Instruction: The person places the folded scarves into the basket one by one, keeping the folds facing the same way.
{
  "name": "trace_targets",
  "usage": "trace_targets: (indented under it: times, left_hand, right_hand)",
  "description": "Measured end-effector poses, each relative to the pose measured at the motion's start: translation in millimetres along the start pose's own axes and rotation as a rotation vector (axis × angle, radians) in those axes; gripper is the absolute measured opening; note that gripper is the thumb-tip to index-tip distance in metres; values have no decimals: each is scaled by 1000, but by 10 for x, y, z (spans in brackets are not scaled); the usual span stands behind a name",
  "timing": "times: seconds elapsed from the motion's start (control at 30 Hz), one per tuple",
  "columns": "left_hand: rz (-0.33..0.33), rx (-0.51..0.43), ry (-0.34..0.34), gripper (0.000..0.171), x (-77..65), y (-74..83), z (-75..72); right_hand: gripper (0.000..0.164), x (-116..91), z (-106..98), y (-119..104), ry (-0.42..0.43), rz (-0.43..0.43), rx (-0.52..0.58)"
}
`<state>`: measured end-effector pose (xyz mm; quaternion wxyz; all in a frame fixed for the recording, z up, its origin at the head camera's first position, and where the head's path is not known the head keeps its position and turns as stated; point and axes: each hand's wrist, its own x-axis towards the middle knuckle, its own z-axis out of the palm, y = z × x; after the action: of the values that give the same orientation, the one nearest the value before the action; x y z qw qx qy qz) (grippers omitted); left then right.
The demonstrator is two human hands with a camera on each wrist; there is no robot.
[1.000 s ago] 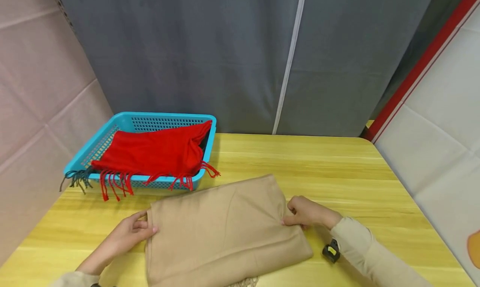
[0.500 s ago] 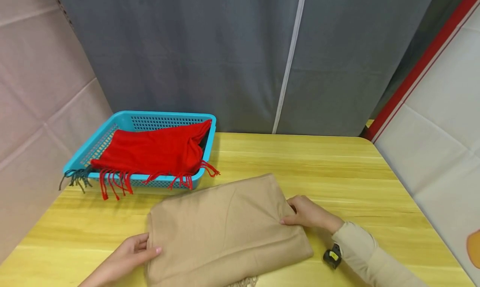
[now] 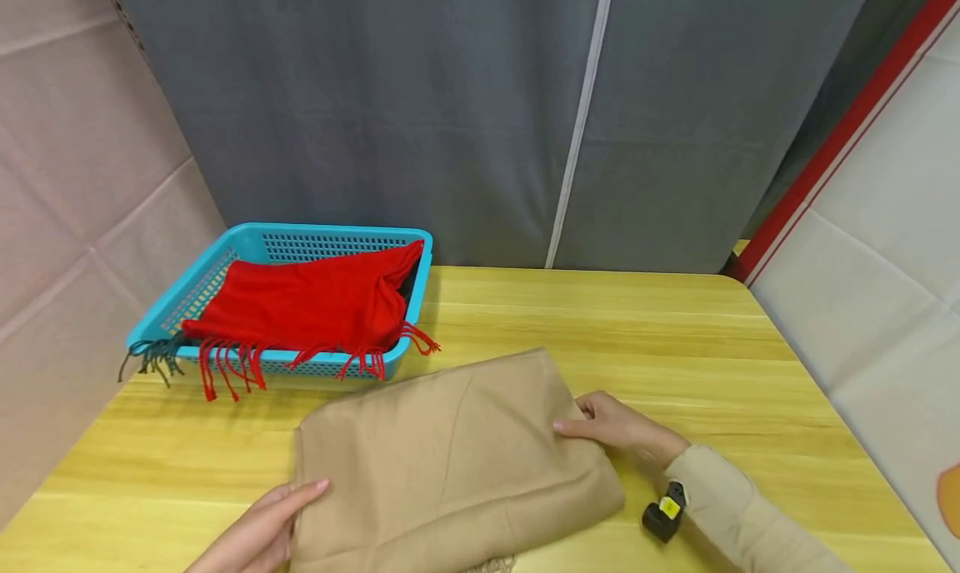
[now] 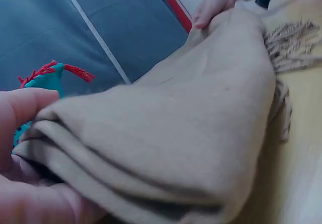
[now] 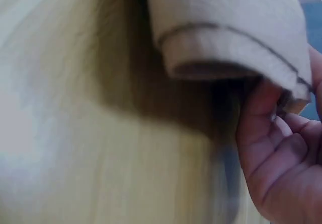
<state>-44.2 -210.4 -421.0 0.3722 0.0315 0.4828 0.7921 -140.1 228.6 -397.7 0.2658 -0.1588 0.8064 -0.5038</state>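
Note:
A folded beige scarf (image 3: 450, 456) lies across the front of the table, its fringe (image 4: 294, 43) showing along the near side. My left hand (image 3: 262, 527) grips its left edge, thumb on top and fingers beneath. In the left wrist view several stacked layers of the scarf (image 4: 151, 133) show at that edge, held between thumb and fingers. My right hand (image 3: 618, 427) pinches the right edge, thumb on top. Seen from the right wrist, the fingers of my right hand (image 5: 282, 153) curl under the folded edge, which stands off the table and casts a shadow.
Behind the scarf at the left stands a blue plastic basket (image 3: 330, 231). A red fringed scarf (image 3: 307, 302) lies in it, with dark green fringe (image 3: 153, 352) hanging over the rim. A grey curtain (image 3: 375, 123) closes off the back of the wooden table (image 3: 637, 323).
My left hand has slid down along the scarf's left edge, toward the front of the table. My right thumb has shifted slightly inward and up on the scarf. The basket has not moved.

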Motion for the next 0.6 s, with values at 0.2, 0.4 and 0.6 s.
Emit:
trace_targets:
  times: [0.2,0.4,0.6]
  left_hand:
    - [-6,-47,78,19,45,-39,61]
    - [-38,-78,119,20,36,-43,97]
    - [-36,-43,177,21,38,-35,117]
  right_hand:
    - [36,42,15,-30,-25,-3,60]
    - [31,63,48,5,-33,-43,55]
    - [42,94,102,-11,9,27,161]
